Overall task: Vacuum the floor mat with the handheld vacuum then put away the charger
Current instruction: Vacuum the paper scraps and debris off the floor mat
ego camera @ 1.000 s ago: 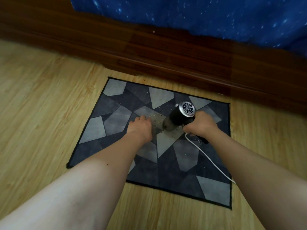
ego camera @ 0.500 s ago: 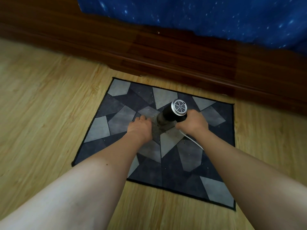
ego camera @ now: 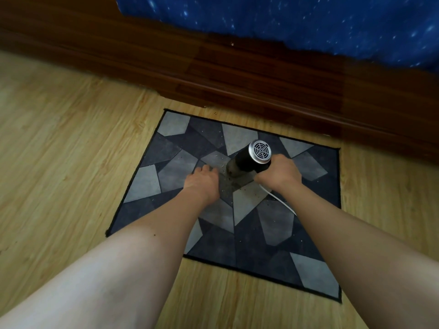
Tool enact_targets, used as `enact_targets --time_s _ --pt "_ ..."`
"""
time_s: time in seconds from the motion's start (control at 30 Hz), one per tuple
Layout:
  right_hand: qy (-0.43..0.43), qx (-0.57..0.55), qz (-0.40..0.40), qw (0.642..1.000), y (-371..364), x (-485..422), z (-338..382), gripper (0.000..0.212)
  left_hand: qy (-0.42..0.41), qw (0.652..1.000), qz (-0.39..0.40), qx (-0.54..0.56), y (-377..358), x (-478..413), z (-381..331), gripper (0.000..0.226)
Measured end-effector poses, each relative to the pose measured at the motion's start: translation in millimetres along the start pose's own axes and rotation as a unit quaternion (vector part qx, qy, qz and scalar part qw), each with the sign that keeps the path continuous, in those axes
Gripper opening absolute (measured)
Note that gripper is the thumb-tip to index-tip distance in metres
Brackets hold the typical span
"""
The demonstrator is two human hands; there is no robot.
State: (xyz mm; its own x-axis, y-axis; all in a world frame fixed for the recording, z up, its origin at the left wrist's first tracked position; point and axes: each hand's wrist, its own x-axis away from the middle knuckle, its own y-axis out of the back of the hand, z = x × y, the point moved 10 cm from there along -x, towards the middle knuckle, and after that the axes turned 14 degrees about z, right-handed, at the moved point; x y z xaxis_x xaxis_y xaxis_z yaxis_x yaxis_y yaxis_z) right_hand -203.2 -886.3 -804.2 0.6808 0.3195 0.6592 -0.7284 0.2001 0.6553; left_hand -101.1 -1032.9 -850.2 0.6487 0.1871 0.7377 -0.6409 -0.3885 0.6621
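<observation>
The right hand (ego camera: 278, 173) grips the black cylindrical handheld vacuum with a silver grille (ego camera: 251, 160), nozzle down near the middle of the grey geometric-patterned floor mat (ego camera: 275, 229). The left hand (ego camera: 202, 184) lies flat, fingers straight, pinning the mat just beside the nozzle. Slow, overlapping passes over the pale crumbs (ego camera: 222, 166) would serve best, with the white cable (ego camera: 282, 204) trailing clear.

grey geometric mat (ego camera: 280, 224), black-silver vacuum (ego camera: 249, 160) — white cable (ego camera: 282, 203)
</observation>
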Motion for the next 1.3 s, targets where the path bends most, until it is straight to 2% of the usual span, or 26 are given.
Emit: enact_targets --time_s 0.27,0.53,1.0,1.3 --pt "0.023 -0.014 -0.01 1.0 -6.1 -10.3 23.6 0.029 0.006 1.0 0.002 0.016 -3.2 0.3 17.0 0.053" --pt "0.004 -0.025 -0.018 1.0 -1.5 -12.8 22.4 0.042 -0.004 1.0 0.005 0.024 -0.4 1.3 17.8 0.052" --pt "-0.038 0.028 -0.038 0.998 20.5 1.1 -15.6 0.019 -0.016 1.0 -0.001 0.011 2.2 -3.4 -3.7 0.057" --pt "-0.023 0.004 -0.02 1.0 14.9 -0.9 -15.5 0.024 -0.018 1.0 -0.007 0.007 2.5 0.2 -5.2 0.056"
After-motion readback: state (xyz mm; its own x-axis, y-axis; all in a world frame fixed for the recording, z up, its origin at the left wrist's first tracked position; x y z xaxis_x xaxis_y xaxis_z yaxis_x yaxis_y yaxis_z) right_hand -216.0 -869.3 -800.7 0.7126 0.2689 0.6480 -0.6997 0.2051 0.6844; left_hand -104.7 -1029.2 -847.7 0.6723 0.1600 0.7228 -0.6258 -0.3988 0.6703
